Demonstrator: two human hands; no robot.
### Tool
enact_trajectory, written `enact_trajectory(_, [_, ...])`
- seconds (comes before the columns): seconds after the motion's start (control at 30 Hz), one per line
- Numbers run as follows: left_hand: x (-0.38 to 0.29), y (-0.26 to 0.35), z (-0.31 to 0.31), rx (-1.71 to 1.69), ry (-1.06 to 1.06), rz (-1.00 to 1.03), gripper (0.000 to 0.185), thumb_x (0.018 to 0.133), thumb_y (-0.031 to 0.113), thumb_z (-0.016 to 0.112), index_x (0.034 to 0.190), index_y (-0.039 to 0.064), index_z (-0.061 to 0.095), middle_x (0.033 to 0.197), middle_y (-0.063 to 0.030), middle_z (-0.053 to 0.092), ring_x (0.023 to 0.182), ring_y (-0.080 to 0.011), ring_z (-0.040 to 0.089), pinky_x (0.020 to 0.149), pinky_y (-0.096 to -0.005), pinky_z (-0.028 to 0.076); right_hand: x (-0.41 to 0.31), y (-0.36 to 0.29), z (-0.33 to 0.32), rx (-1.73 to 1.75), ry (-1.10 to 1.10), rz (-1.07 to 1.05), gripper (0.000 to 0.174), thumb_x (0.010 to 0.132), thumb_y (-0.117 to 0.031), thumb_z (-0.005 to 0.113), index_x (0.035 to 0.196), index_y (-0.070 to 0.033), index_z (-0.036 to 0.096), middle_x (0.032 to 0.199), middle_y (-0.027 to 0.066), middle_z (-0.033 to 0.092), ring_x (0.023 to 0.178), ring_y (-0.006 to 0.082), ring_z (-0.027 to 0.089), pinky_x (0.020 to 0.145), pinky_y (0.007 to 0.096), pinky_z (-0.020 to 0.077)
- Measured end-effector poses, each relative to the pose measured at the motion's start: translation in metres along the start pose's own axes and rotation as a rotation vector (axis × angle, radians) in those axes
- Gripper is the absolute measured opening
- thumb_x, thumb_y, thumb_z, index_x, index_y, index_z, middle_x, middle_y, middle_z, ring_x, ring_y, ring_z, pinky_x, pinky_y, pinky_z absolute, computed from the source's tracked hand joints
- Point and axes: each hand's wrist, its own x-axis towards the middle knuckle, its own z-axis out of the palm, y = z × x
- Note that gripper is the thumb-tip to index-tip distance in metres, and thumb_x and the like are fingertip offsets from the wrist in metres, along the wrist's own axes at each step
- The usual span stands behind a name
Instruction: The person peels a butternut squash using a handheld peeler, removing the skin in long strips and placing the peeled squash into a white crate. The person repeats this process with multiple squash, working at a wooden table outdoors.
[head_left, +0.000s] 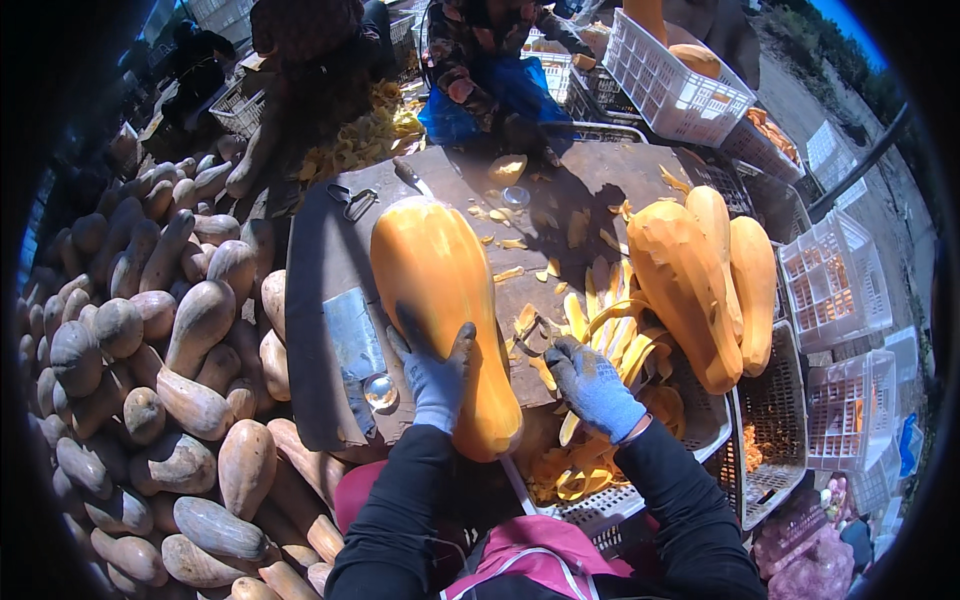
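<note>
A large peeled orange squash (431, 262) lies lengthwise before me on a worn board table (330, 255), its narrow end over the near edge. My left hand (435, 375), in a grey-blue work glove with dark fingers, grips it from above around the neck, thumb on the right side. Just right of the squash, my gloved right hand (592, 386) is closed around a metal peeler (532, 336), whose blade is apart from the squash. Long yellow peel strips (619, 330) lie beyond that hand. Several peeled squashes (682, 292) rest at the table's right.
Unpeeled squashes (199, 330) are heaped along the left. A knife (412, 177) and a metal plate (354, 334) lie on the table. Peel fills a white crate (600, 510) below my right arm. Plastic crates (832, 281) line the right; a person (480, 67) sits opposite.
</note>
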Motion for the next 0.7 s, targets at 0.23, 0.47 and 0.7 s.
enact_trajectory(0.23, [-0.005,0.003,0.005,-0.028,-0.025,0.1,0.101,0.088,0.025,0.08,0.161,-0.003,0.017,0.166,-0.0231,0.022,0.155,-0.0341,0.02,0.125,-0.0401,0.017,0.237,-0.014,0.01,-0.459,-0.148,-0.265,0.04,0.107,-0.029,0.04,0.115,0.002,0.064,0.11,0.0267,0.069,0.097,0.0435,0.068,0.082,0.0463,0.0558])
enact_trajectory(0.47, [-0.002,-0.007,0.004,-0.001,-0.017,0.06,0.101,0.092,0.032,0.076,0.162,-0.002,0.012,0.167,-0.0251,0.017,0.155,-0.0373,0.018,0.126,-0.0412,0.017,-0.041,0.071,0.093,-0.167,-0.171,-0.374,0.026,0.097,-0.011,0.048,0.116,0.003,0.059,0.108,0.0273,0.062,0.098,0.045,0.064,0.084,0.051,0.0529])
enact_trajectory(0.7, [0.0,-0.008,0.01,0.003,0.019,0.103,0.075,0.106,0.033,0.051,0.163,0.004,0.012,0.167,-0.0271,0.017,0.154,-0.0467,0.016,0.125,-0.0469,0.015,-0.04,0.056,0.02,-0.193,-0.209,-0.246,0.032,0.102,-0.025,0.051,0.116,0.001,0.063,0.106,0.025,0.063,0.097,0.0433,0.065,0.084,0.0502,0.0528])
